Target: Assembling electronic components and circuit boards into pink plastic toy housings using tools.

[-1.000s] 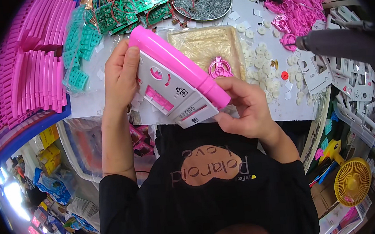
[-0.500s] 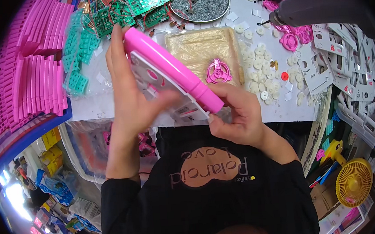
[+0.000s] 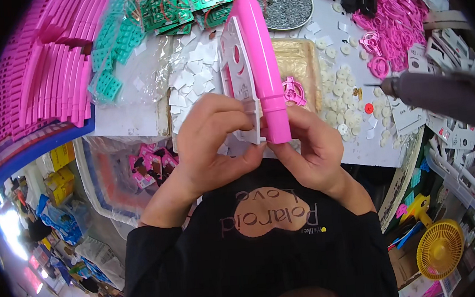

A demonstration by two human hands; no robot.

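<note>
Between my hands a pink plastic housing (image 3: 261,57) stands nearly upright over the table's near edge. A white panel (image 3: 240,75) with cut-outs lies along its left side, its lower end slightly apart from the pink part. My left hand (image 3: 214,142) grips the lower end of the white panel, thumb near the bottom corner. On the other side my right hand (image 3: 312,145) pinches the bottom end of the pink housing; some of its fingertips are hidden behind it. Just beyond, a pink three-spoked ring (image 3: 293,90) rests on a tan wrapped block (image 3: 303,59).
A dark electric screwdriver (image 3: 439,90) juts in from the right above white round pieces (image 3: 342,93) and white panels. Stacked pink housings (image 3: 54,85) fill the left. Teal keypads (image 3: 108,52), green circuit boards (image 3: 168,9) and a dish of screws (image 3: 282,2) lie farther back.
The housing has turned more upright and shifted right. My left hand has come down from its upper side to the panel's lower end. My right hand stays at the bottom end.
</note>
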